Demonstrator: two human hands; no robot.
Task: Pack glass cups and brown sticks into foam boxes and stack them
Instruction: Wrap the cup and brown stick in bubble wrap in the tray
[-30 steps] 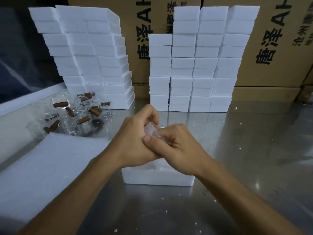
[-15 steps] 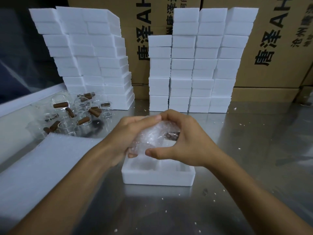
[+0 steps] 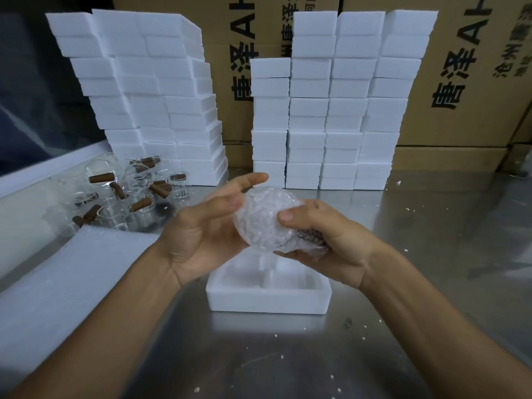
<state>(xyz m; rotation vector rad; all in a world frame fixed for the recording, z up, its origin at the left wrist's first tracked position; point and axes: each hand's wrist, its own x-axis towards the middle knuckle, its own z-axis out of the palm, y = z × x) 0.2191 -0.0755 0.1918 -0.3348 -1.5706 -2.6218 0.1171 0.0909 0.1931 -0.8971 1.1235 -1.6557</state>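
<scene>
A glass cup wrapped in bubble wrap (image 3: 264, 218) is held between both hands above an open white foam box (image 3: 267, 296) on the metal table. My right hand (image 3: 328, 240) grips the bundle from the right, thumb on top; a brown stick (image 3: 309, 235) shows through the wrap by its fingers. My left hand (image 3: 207, 226) cups the bundle's left side with fingers stretched out. A pile of bare glass cups (image 3: 126, 203) with brown sticks (image 3: 100, 178) lies at the left.
Two tall stacks of white foam boxes (image 3: 149, 105) (image 3: 339, 105) stand at the back against cardboard cartons (image 3: 472, 73). A sheet of white foam wrap (image 3: 66, 283) lies at the front left. Foam crumbs dot the steel table (image 3: 431, 254).
The hands rose and opened out around the bundle. The wrap has been rolled further round the cup, and my left fingers have straightened.
</scene>
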